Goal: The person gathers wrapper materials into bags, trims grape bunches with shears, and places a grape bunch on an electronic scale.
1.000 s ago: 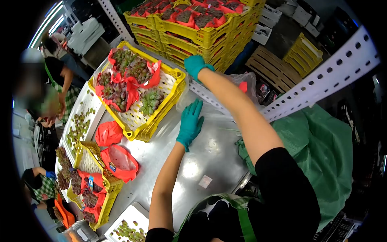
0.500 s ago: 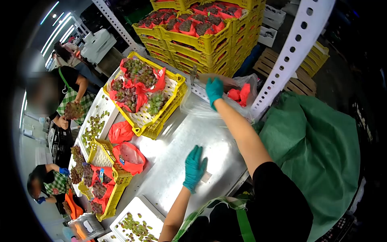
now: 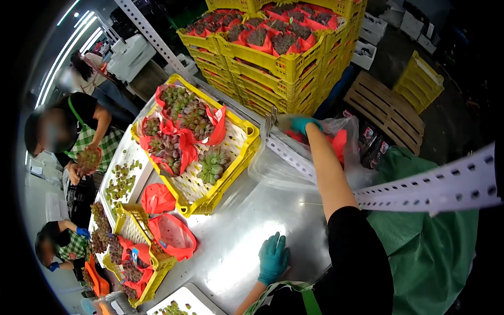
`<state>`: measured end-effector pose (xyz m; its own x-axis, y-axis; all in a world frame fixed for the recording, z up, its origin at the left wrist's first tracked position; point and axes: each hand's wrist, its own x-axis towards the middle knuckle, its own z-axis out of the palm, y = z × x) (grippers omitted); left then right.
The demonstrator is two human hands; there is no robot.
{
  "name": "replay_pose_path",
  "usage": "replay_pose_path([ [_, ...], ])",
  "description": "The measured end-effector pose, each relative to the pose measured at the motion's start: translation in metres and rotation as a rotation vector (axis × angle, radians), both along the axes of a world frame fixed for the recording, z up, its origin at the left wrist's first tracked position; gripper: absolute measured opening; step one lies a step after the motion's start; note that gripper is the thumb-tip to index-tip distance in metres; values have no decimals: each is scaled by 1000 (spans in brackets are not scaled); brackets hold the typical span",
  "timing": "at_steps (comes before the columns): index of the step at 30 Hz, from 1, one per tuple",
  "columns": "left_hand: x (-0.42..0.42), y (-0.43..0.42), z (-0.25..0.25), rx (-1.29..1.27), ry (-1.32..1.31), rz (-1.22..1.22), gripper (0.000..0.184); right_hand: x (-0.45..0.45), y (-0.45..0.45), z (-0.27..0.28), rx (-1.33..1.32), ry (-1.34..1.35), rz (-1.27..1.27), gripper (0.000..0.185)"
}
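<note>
My left hand [image 3: 273,257], in a teal glove, lies with its fingers out on the metal table [image 3: 231,239]. Farther off, my gloved right hand [image 3: 304,124] reaches over the white perforated rail into a clear plastic bag [image 3: 273,163] that holds red bags [image 3: 338,144]. Its fingers are hidden and blurred there. Left of that bag, a yellow crate [image 3: 223,197] carries bunches of grapes [image 3: 184,110] in red wrappers and one loose green bunch [image 3: 214,164]. Beside the crate lie a folded red bag [image 3: 157,198] and an opened red bag [image 3: 172,236].
A lower yellow crate [image 3: 163,265] holds more grapes, and a white tray [image 3: 184,302] has loose grapes. Stacked yellow crates [image 3: 283,68] stand behind. A perforated post [image 3: 430,189] and green cover [image 3: 420,236] are at right. Co-workers in checked aprons [image 3: 107,144] handle grapes at left.
My view has shifted and tilted. My right hand has gone deeper over the rail into the plastic bag among the red bags. My left hand stays resting on the table.
</note>
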<state>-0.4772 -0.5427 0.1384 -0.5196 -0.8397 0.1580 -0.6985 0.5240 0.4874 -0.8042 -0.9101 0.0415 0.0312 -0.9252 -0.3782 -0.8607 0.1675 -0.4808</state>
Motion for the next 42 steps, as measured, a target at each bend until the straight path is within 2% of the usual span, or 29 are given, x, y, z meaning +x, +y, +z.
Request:
replay_pose_path([
  [3,-2,-3,3,-13,-13,4,42,-10,-48,16,3,-195,-7,49],
  [5,-4,-6,8,4,-12,10,42,7,-79,37,-86,-35,-169,44],
  [7,-5,-8,7,-10,-4,1,42,33,-68,79,-300,636,84,45],
  [10,-6,-8,9,11,-18,5,42,35,-76,62,-545,761,67,48],
  [11,-7,-8,8,6,-17,4,42,25,-103,15,-699,536,-166,49],
  [14,-5,-6,8,16,-19,0,42,37,-49,68,-370,306,-156,48],
  [15,-5,-6,10,41,-18,-2,42,35,-50,53,-358,271,-208,44],
  [16,-5,-6,11,67,-17,1,42,13,-61,17,-449,24,-321,43],
  [18,-5,0,15,85,8,40,41,4,-70,-5,-423,-415,-324,46],
  [19,0,2,12,88,23,32,44,-1,-68,-5,-412,-463,-307,43],
  [22,8,7,9,70,26,52,45,-14,-41,19,-501,-386,-332,43],
  [24,13,10,3,30,95,35,44,5,-43,35,-752,-561,-495,39],
  [27,13,15,-8,-27,119,64,43,48,7,111,-1035,-697,-673,41],
  [28,15,14,-11,-39,129,72,44,98,44,164,-1072,-663,-654,44],
  [30,18,20,-14,-43,149,73,44,198,106,224,-1372,-579,-288,46],
  [31,21,20,-12,-23,156,59,42,250,146,250,-1028,-1140,-135,51],
  [33,30,21,-5,134,197,-15,39,336,189,265,-921,-1059,338,64],
  [34,37,20,-1,211,210,-55,38,375,215,276,-1048,-868,537,75],
  [35,47,29,16,226,204,-39,36,410,226,266,-1017,-804,655,86],
  [36,60,40,29,248,220,-33,35,438,233,261,-929,-625,744,95],
  [37,75,51,41,266,235,-27,35,468,231,243,-911,-279,726,109],
  [39,112,75,71,319,259,-4,34,505,213,216,-694,11,693,119],
  [40,133,90,75,244,301,72,33,525,205,201,-591,146,667,124],
  [42,174,122,85,170,388,231,31,541,171,134,-537,130,567,128],
])
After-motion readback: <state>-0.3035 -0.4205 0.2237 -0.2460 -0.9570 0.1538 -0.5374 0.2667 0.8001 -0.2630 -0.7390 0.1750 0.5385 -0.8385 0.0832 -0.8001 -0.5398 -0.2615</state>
